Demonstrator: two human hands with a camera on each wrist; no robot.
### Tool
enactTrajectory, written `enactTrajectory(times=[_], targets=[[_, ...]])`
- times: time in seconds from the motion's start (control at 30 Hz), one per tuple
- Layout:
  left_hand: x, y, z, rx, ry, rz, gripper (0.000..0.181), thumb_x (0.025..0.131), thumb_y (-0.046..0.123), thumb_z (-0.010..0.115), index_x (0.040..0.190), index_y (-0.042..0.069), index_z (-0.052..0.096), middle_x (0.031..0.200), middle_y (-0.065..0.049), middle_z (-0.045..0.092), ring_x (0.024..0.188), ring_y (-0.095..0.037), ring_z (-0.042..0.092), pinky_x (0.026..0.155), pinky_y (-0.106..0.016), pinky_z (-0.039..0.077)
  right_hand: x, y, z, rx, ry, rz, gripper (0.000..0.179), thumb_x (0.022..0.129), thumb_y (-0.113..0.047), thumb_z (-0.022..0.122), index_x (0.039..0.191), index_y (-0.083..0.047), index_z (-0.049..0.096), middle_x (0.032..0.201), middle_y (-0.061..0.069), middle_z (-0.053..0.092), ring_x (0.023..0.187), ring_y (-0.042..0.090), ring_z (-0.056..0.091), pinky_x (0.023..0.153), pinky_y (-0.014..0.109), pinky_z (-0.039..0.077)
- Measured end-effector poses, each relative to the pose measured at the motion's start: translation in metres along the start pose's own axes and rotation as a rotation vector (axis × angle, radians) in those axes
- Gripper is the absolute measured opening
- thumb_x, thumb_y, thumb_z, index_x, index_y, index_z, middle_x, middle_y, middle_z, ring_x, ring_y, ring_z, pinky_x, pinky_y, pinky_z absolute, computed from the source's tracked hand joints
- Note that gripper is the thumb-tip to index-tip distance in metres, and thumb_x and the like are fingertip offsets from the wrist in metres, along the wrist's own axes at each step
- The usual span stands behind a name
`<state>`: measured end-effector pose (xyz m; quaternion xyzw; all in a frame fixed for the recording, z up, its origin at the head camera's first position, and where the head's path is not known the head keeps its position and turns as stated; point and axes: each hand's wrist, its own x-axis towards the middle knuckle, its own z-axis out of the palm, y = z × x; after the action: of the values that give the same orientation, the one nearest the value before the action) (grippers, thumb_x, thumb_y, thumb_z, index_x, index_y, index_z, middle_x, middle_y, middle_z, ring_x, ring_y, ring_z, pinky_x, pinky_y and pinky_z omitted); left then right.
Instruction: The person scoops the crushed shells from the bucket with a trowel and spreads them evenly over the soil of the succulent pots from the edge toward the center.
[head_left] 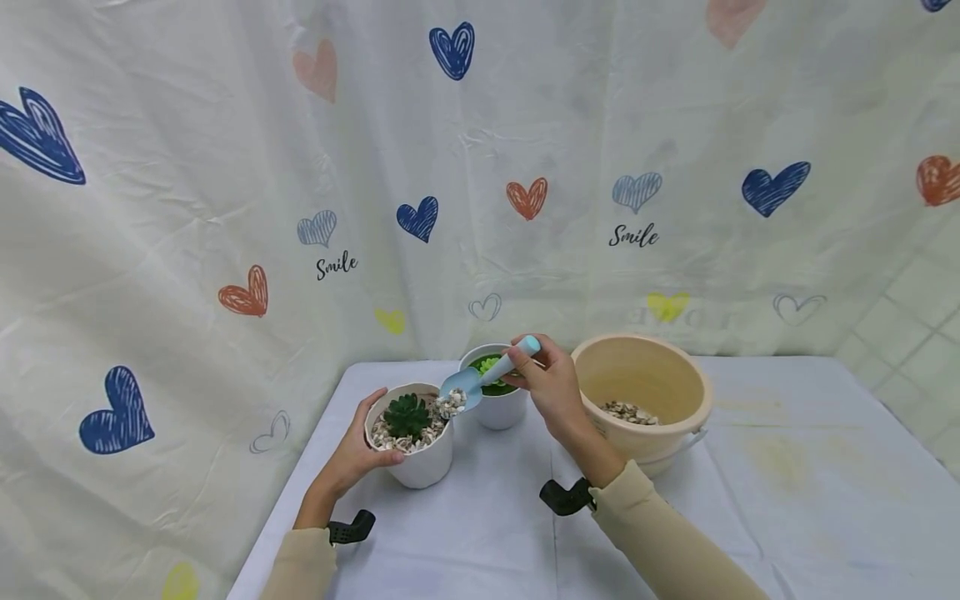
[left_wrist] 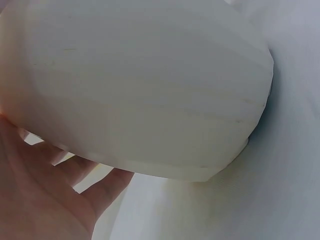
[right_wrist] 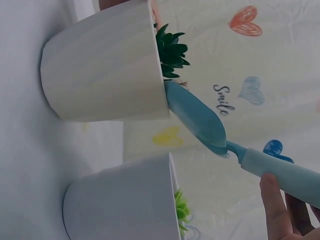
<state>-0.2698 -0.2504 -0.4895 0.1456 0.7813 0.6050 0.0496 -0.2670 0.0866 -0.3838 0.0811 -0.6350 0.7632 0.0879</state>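
My left hand holds a white pot by its side, thumb at the near rim and fingers round the far left. In the pot a dark green succulent stands among pale pebbles. With my right hand I grip the handle of a light blue trowel. Its blade tilts down to the left, carrying pebbles over the pot's right rim. In the right wrist view the blade tip meets the rim beside the succulent. The left wrist view is mostly the pot's side.
A second white pot with a light green succulent stands just behind the trowel. To the right, a large cream bucket has pebbles in its bottom. Behind the white-covered table hangs a heart-patterned curtain.
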Motion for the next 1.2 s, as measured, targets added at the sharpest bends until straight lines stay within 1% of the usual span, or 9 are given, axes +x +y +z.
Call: enactTrajectory(times=[0.1,0.23,0.3,0.4,0.53,0.73,0.93,1.0,1.2], targets=[[0.0002,0.0007,0.0006,-0.008,-0.005,-0.002,0.116,0.075,0.022,0.091,0.163,0.029,0.015,0.161,-0.017,0.026,0.140,-0.041,0.041,0.098,-0.030,0.051,0.0011,0.0019,-0.0013,0.002,0.008,0.001,0.020,0.101,-0.009,0.063,0.118,0.001,0.062,0.117,0.021,0.064,0.099,0.022,0.072,0.084,0.037,0.062],[0.0002,0.0012,0.0012,-0.008,-0.006,-0.006,0.112,0.077,0.020,0.089,0.162,0.032,0.017,0.162,-0.016,0.026,0.141,-0.041,0.040,0.099,-0.035,0.051,0.0024,0.0040,-0.0030,0.010,0.019,0.000,0.019,0.102,-0.010,0.062,0.118,0.000,0.062,0.115,0.019,0.064,0.096,0.019,0.072,0.086,0.041,0.061],[0.0002,0.0014,0.0012,-0.009,-0.008,-0.008,0.111,0.078,0.020,0.089,0.162,0.033,0.018,0.162,-0.015,0.025,0.142,-0.041,0.040,0.100,-0.036,0.051,0.0026,0.0045,-0.0038,0.019,0.024,-0.002,0.019,0.102,-0.011,0.063,0.117,-0.001,0.062,0.117,0.023,0.064,0.095,0.018,0.072,0.087,0.043,0.061],[0.0001,0.0015,0.0008,-0.014,-0.010,-0.008,0.112,0.077,0.020,0.089,0.163,0.031,0.016,0.162,-0.016,0.026,0.140,-0.041,0.042,0.099,-0.036,0.052,0.0023,0.0041,-0.0046,0.040,0.026,-0.006,0.018,0.101,-0.010,0.064,0.117,0.000,0.062,0.121,0.029,0.062,0.094,0.019,0.072,0.089,0.046,0.060],[0.0002,0.0015,0.0003,-0.027,-0.021,-0.009,0.113,0.078,0.020,0.088,0.163,0.031,0.015,0.161,-0.016,0.027,0.137,-0.039,0.046,0.096,-0.033,0.053,0.0016,0.0029,-0.0050,0.043,0.021,-0.012,0.018,0.101,-0.009,0.063,0.117,-0.001,0.062,0.124,0.031,0.061,0.095,0.019,0.072,0.089,0.045,0.060],[0.0003,0.0028,0.0000,-0.033,-0.031,-0.008,0.111,0.079,0.020,0.088,0.162,0.037,0.017,0.161,-0.016,0.027,0.136,-0.038,0.048,0.096,-0.032,0.053,-0.0001,-0.0004,-0.0044,0.019,-0.005,-0.031,0.020,0.101,-0.010,0.064,0.118,0.000,0.062,0.122,0.027,0.061,0.101,0.020,0.070,0.089,0.042,0.060],[0.0008,0.0029,-0.0006,-0.042,-0.038,-0.010,0.111,0.079,0.021,0.088,0.162,0.037,0.016,0.161,-0.017,0.026,0.135,-0.038,0.048,0.096,-0.033,0.053,-0.0027,-0.0042,-0.0027,-0.002,-0.026,-0.038,0.023,0.100,-0.012,0.065,0.119,0.002,0.062,0.114,0.012,0.063,0.103,0.020,0.069,0.089,0.041,0.061],[0.0009,0.0022,-0.0009,-0.042,-0.039,-0.012,0.111,0.079,0.021,0.088,0.162,0.037,0.016,0.161,-0.017,0.026,0.135,-0.038,0.049,0.095,-0.032,0.053,-0.0033,-0.0048,-0.0022,-0.001,-0.032,-0.039,0.023,0.100,-0.012,0.065,0.119,0.002,0.062,0.112,0.010,0.063,0.103,0.019,0.069,0.089,0.041,0.060],[0.0009,0.0005,-0.0016,-0.046,-0.043,-0.008,0.111,0.079,0.021,0.088,0.162,0.037,0.016,0.161,-0.017,0.026,0.134,-0.038,0.049,0.095,-0.032,0.053,-0.0048,-0.0049,-0.0007,-0.007,-0.050,-0.057,0.023,0.100,-0.011,0.066,0.118,0.002,0.062,0.113,0.009,0.063,0.102,0.018,0.068,0.087,0.037,0.061]])
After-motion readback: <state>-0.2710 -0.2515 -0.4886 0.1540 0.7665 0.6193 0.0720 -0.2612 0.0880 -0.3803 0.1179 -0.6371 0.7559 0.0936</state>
